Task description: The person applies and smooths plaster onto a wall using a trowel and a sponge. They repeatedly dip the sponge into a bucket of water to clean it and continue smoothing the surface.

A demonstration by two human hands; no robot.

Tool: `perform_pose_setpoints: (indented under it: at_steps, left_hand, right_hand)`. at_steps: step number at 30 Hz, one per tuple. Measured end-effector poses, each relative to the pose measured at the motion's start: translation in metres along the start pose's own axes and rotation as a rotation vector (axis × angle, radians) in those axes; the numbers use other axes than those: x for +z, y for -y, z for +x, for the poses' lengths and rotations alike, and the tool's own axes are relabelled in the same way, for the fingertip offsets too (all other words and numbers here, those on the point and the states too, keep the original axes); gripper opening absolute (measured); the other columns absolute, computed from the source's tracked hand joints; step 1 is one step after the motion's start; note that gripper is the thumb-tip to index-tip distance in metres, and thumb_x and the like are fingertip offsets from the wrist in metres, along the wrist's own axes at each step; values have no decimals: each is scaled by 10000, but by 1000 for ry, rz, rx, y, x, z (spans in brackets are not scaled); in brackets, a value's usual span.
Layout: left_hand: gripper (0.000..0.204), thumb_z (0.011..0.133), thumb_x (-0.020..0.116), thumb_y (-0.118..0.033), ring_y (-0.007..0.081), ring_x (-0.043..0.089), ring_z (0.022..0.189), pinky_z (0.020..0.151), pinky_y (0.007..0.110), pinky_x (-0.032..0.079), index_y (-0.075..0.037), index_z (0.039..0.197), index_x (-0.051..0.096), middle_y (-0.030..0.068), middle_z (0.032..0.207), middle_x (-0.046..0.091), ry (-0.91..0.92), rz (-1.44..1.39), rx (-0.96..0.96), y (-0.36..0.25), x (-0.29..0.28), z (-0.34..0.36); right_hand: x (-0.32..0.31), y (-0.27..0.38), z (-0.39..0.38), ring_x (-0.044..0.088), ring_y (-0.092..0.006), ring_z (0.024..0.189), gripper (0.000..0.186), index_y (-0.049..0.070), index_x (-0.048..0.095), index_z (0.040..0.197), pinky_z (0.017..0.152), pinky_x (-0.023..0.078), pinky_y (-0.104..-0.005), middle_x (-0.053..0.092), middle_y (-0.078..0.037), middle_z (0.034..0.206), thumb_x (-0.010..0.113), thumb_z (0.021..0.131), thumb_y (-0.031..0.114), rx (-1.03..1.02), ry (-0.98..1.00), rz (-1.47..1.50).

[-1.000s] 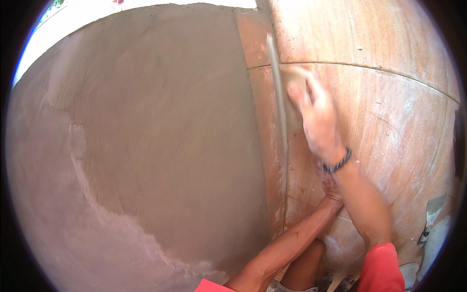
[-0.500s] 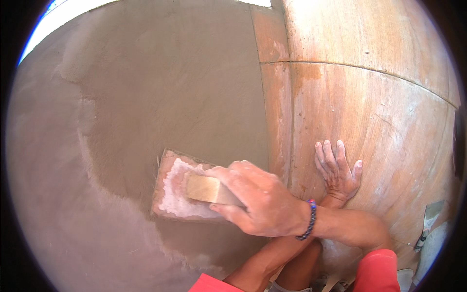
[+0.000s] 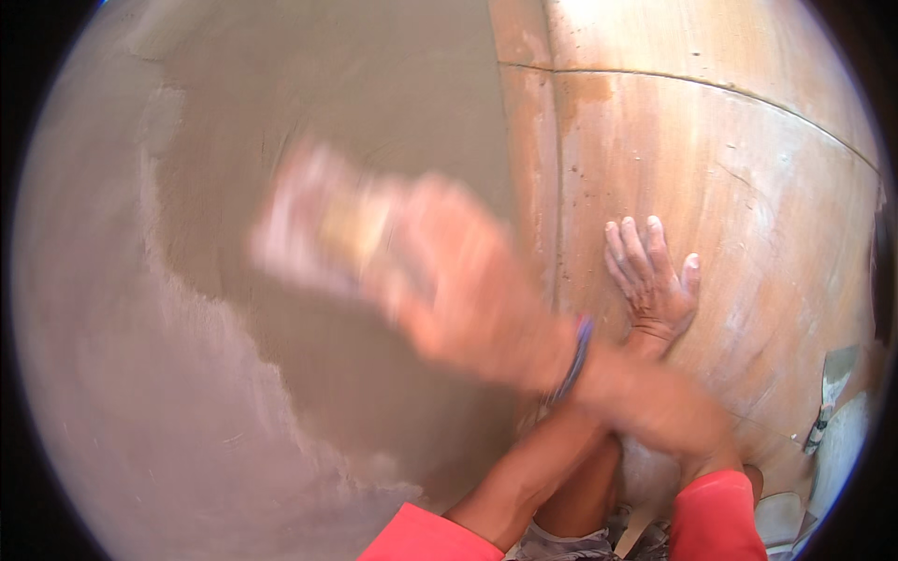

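My right hand [image 3: 458, 280] is closed around the handle of a rectangular hand float [image 3: 292, 224], smeared with pale residue. Hand and float are blurred by motion over the brown-grey mortar surface [image 3: 393, 402]; whether the float touches it is hard to tell. My right forearm crosses over my left one, a dark beaded bracelet at its wrist. On the wood-patterned tiles [image 3: 767, 252] to the right, my left hand [image 3: 655, 285] lies flat with fingers spread, holding nothing.
A darker, smoother band of mortar meets a lighter, rough-edged area [image 3: 140, 374] on the left. A scraper [image 3: 828, 397] with a flat metal blade lies at the far right, beside a pale rounded object [image 3: 842, 458]. My knee [image 3: 580, 486] is at the bottom.
My right hand has swept the float away from me and slightly left. My left hand stays planted on the tile, while the whole view has shifted a little toward me.
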State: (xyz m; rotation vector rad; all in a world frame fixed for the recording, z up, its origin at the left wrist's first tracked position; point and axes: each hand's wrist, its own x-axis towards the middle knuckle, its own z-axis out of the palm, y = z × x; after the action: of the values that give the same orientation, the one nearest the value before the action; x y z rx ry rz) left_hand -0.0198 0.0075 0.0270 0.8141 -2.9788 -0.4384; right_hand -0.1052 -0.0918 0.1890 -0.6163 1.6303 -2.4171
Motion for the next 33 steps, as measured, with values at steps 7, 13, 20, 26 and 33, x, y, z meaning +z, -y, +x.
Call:
perform_pose_setpoints:
  at_steps: [7, 13, 20, 26, 33]
  left_hand:
    - [716, 892, 575, -371, 497, 194, 1392, 1125, 604, 170, 20, 1433, 316, 291, 1473, 259, -42, 50, -79, 9, -25, 0]
    - [696, 891, 575, -361, 512, 199, 1384, 1121, 614, 173, -10, 1439, 329, 283, 1490, 246, 126, -561, -10, 28, 0, -18]
    - [677, 883, 563, -389, 516, 211, 1379, 1105, 634, 185, -45, 1430, 360, 278, 1485, 269, -8, -56, 11, 70, -20, -157]
    - [670, 886, 551, -350, 493, 198, 1393, 1092, 613, 207, -35, 1426, 311, 259, 1472, 251, 15, 124, 83, 73, -11, -174]
    - [728, 871, 526, -440, 513, 181, 1397, 1095, 642, 168, -24, 1431, 319, 260, 1502, 239, -8, 132, 90, 90, 5, -183]
  right_hand:
    - [-66, 19, -75, 606, -306, 1087, 467, -37, 487, 1330, 920, 505, -408, 568, -207, 1258, 573, 938, 202, 302, 66, 121]
    - [-126, -45, -108, 506, -206, 1245, 586, -52, 377, 1424, 1045, 426, -314, 511, -151, 1385, 518, 1009, 337, 622, -330, 677]
    - [-92, -79, -74, 543, -191, 1177, 580, -18, 422, 1398, 977, 467, -330, 571, -109, 1305, 551, 995, 379, 668, -281, 715]
    - [-69, -123, -58, 571, -165, 1095, 530, 7, 487, 1345, 926, 490, -333, 599, -93, 1235, 536, 999, 406, 646, -241, 837]
    - [-61, -119, -50, 575, -141, 1083, 539, 22, 487, 1354, 879, 533, -309, 604, -86, 1211, 512, 1005, 432, 636, -150, 880]
